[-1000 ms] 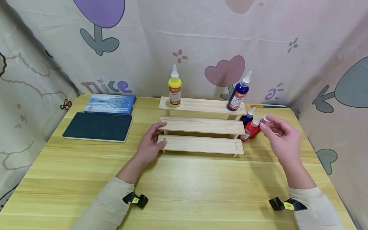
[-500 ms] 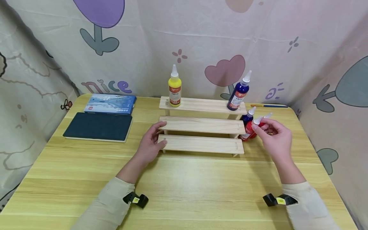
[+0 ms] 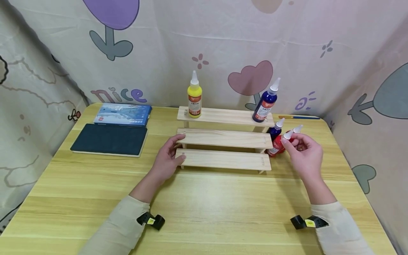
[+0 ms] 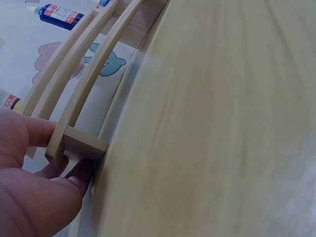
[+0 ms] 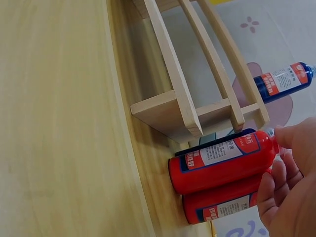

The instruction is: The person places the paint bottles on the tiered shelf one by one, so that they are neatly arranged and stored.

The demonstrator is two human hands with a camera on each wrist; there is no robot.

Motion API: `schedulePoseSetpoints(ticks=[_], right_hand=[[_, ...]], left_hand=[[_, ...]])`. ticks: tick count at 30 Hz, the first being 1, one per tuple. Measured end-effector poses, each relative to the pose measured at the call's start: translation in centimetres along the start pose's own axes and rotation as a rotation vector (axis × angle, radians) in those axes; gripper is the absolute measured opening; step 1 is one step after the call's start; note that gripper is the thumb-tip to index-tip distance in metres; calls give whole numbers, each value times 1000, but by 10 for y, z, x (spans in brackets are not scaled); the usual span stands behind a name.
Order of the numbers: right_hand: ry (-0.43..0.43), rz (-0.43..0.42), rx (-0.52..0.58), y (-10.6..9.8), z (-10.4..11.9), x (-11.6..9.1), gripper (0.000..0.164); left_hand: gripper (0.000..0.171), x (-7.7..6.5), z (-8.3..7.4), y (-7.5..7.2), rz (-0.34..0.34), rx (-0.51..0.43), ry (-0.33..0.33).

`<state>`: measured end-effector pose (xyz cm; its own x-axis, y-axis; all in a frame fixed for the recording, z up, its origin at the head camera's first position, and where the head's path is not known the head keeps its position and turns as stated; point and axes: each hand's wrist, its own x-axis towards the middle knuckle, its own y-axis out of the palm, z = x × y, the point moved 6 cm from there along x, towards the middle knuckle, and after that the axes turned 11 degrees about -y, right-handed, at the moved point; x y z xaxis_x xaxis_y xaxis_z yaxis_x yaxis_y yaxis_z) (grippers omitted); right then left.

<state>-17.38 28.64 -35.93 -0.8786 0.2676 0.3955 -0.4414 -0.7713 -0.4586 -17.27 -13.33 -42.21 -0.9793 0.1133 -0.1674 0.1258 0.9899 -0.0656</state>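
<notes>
A three-tier wooden display stand [image 3: 224, 138] is on the table, its left end gripped by my left hand [image 3: 164, 159]; the left wrist view shows fingers and thumb curled about the end of its tiers [image 4: 81, 94]. At the stand's right side, my right hand [image 3: 307, 152] pinches the front red squeeze bottle [image 5: 224, 163] near its white cap. This bottle stands against a second red bottle [image 5: 227, 202], with a dark blue bottle [image 3: 275, 131] behind. On the top tier are a yellow bottle [image 3: 194, 101] at left and another blue bottle [image 3: 265, 106] at right.
To the left on the wooden table [image 3: 210, 209] lie a dark notebook [image 3: 109, 140] and a blue box [image 3: 122, 114]. A paintbrush [image 3: 299, 117] lies at the back right. Patterned curtain [image 3: 159, 53] hangs right behind the table's back edge.
My right hand has moved left from the rear red bottle to the front one and taken hold near its cap, which leans slightly to the right. My left hand stays on the stand.
</notes>
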Motion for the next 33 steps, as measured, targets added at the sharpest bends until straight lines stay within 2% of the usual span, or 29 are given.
schedulePoseSetpoints(ticks=[7,14,19,23,28,33], right_hand=[[-47,24,25,-6,-1,-5,25],[-106,120,26,-13,-4,-8,25],[-94,139,64,-13,-10,-7,26],[-41,122,122,-10,-14,-10,28],[21,60,273,-4,-21,-13,30],[23,12,308,0,-23,-14,28]], left_hand=[[66,0,0,0,-2,-7,-5],[66,1,1,0,0,-8,-5],[66,1,1,0,0,-8,-2],[66,1,1,0,0,-10,-1],[66,1,2,-1,3,-11,3],[66,2,2,-1,6,-14,11]])
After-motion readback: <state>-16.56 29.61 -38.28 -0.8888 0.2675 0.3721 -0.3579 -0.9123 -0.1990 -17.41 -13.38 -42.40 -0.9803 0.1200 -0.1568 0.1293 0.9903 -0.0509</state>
